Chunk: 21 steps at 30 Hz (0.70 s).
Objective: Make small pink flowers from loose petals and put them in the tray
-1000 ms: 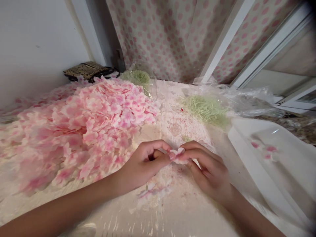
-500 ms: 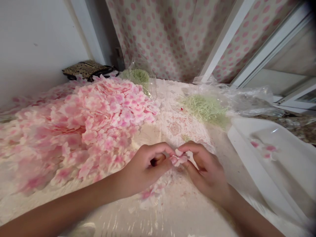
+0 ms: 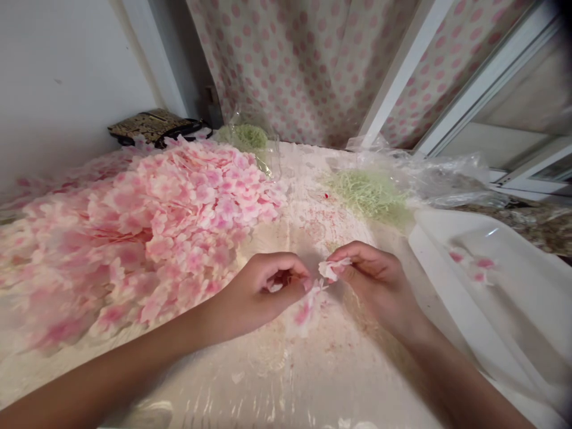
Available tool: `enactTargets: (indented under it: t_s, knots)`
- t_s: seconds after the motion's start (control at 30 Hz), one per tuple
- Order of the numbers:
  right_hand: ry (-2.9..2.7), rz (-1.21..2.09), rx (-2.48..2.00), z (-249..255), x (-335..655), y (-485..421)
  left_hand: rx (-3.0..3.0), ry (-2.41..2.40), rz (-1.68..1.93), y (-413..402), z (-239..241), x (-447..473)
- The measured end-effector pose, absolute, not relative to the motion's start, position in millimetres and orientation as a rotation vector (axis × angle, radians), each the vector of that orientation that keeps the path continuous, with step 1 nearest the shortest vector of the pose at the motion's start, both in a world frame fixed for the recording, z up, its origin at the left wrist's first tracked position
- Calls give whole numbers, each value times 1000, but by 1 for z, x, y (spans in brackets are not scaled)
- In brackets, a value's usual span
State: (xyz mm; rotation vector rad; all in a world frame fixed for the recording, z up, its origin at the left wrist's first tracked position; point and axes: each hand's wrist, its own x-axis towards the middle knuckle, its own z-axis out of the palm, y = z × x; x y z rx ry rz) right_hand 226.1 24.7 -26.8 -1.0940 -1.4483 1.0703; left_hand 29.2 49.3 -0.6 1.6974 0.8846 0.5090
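Change: the hands, joined at the fingertips in the preceding frames, have been drawn apart, and the pink fabric material between them is now seen as separate pieces.

Left hand (image 3: pixel 263 286): the hand is angled inward from the forearm, palm turned down, with the fingers curled closed around a small white scrap (image 3: pixel 274 288).

Right hand (image 3: pixel 375 280): the hand is raised at the wrist, and a pale pink blossom piece (image 3: pixel 331 269) is pinched at the fingertips.

Loose blossom: a blurred pink blossom (image 3: pixel 306 310) is seen just below the left fingertips; whether it is gripped or falling cannot be told.

Desk: a plastic-covered desk (image 3: pixel 339 369) is shown beneath the hands, with pink specks scattered over it.

Left of the hands: a heaped pile of artificial pink blossoms (image 3: pixel 170 220) is spread almost up to the left hand.

Right of the hands: a white tray (image 3: pixel 487 310) is placed with a few pink blossoms (image 3: pixel 473 268) on it.

Beyond the hands: green shredded filler (image 3: pixel 366 193) and a crumpled clear plastic bag (image 3: pixel 429 170) are laid before a polka-dot curtain (image 3: pixel 304 65).
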Motion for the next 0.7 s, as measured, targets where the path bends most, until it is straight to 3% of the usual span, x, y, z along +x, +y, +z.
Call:
enactTargets:
  t_s: [0.2, 0.7]
  knots:
    - [-1259, 1321, -994, -22, 227, 28, 1690, 921, 518, 48, -7, 30]
    - [-1629, 1124, -792, -19, 219, 23, 1886, 835, 563, 44, -5, 28]
